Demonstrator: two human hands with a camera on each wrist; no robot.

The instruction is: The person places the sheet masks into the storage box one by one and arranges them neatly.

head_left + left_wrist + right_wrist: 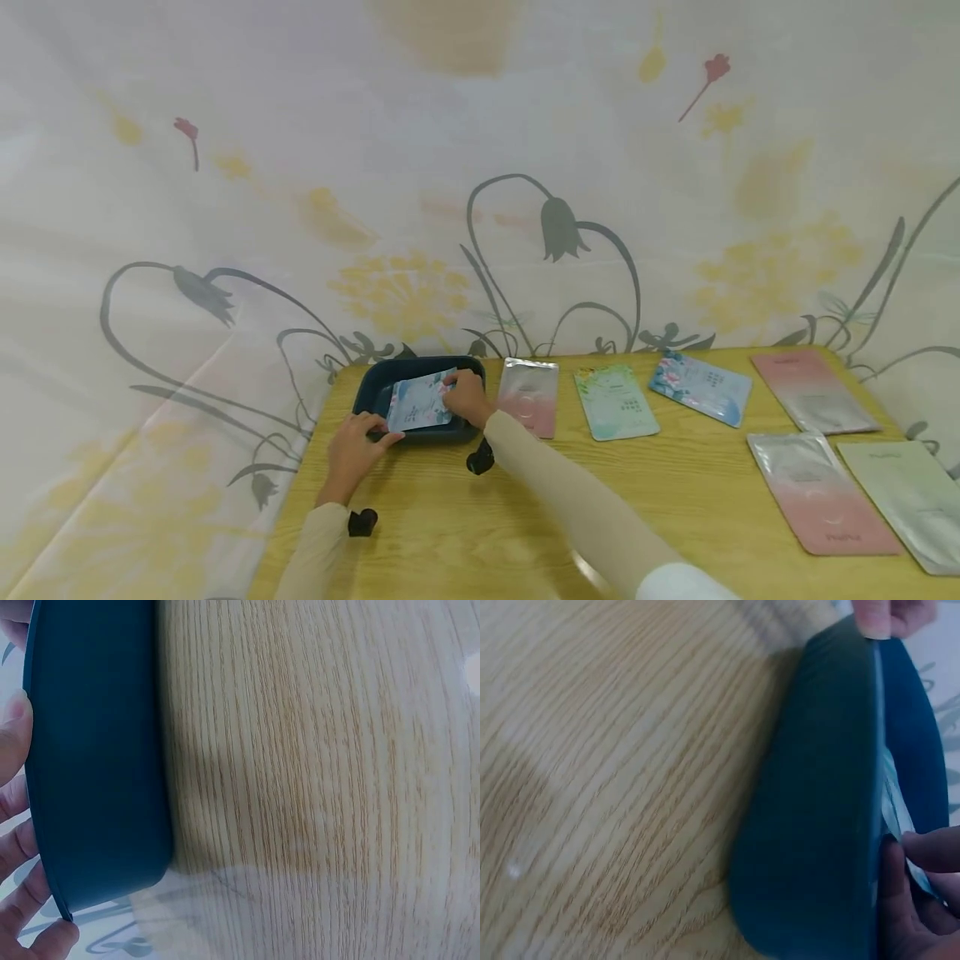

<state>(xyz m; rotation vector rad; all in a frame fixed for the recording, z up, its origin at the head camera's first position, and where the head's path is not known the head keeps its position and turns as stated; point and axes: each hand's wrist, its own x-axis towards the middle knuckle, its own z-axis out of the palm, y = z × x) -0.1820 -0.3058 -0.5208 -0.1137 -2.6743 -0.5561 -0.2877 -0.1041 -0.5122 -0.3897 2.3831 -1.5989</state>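
Note:
A dark blue plastic tray (366, 385) sits at the back left of the table, its side wall filling part of both wrist views. Over its inside lies a light blue floral face mask packet (418, 403), tilted. My right hand (467, 398) pinches the packet's right end; in the right wrist view the thumb (934, 850) is on one face, with fingers behind it. At the tray's front left corner, my left hand (352, 457) grips the rim, its thumb (13, 735) on the near edge and its fingers spread along the rim.
Right of the tray lie a pink and silver packet (528, 398), a green floral packet (617, 402) and another blue floral packet (701, 387). Farther right are more pink packets (813, 390) and a pale green one (911, 496). A patterned cloth (420, 183) hangs behind the wooden table (435, 533).

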